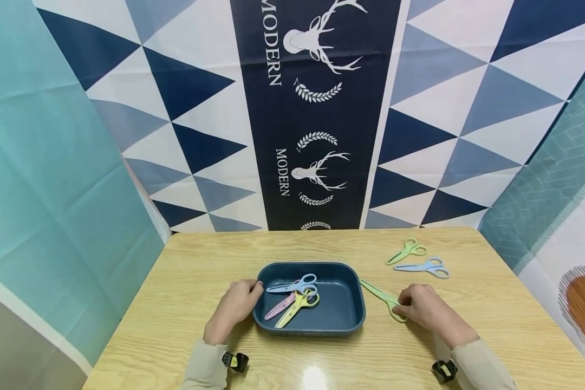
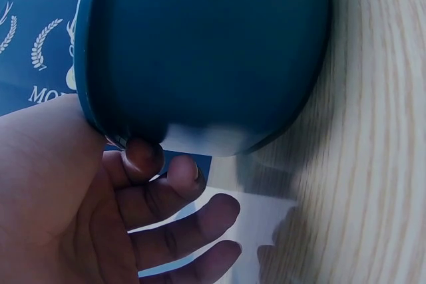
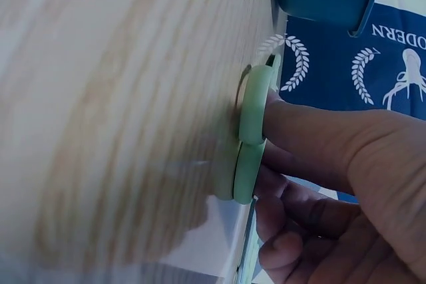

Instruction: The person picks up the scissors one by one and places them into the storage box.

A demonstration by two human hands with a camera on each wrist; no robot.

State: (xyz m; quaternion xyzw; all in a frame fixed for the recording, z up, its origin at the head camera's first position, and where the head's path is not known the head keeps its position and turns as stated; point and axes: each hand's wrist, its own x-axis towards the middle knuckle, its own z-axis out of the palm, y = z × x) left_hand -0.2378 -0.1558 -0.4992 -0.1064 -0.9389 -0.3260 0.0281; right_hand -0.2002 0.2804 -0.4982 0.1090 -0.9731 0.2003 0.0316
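Observation:
A dark blue tray (image 1: pixel 336 323) on the table holds a blue pair of scissors (image 1: pixel 292 287), a pink pair (image 1: pixel 279 307) and a yellow pair (image 1: pixel 294 309). My left hand (image 1: pixel 237 301) grips the tray's left rim, its thumb and index finger at the edge in the left wrist view. Right of the tray, my right hand (image 1: pixel 425 306) pinches the handles of green scissors (image 1: pixel 381 294), whose blades point toward the tray. In the right wrist view the green handles (image 3: pixel 253 108) stand against the thumb of my right hand (image 3: pixel 333 184), close to the tabletop.
Behind my right hand, another green pair of scissors (image 1: pixel 407 252) and a light blue pair (image 1: pixel 423 267) lie on the wooden table (image 1: pixel 200 260). A patterned cloth (image 1: pixel 322 119) hangs at the table's back edge, with more cloth at both sides.

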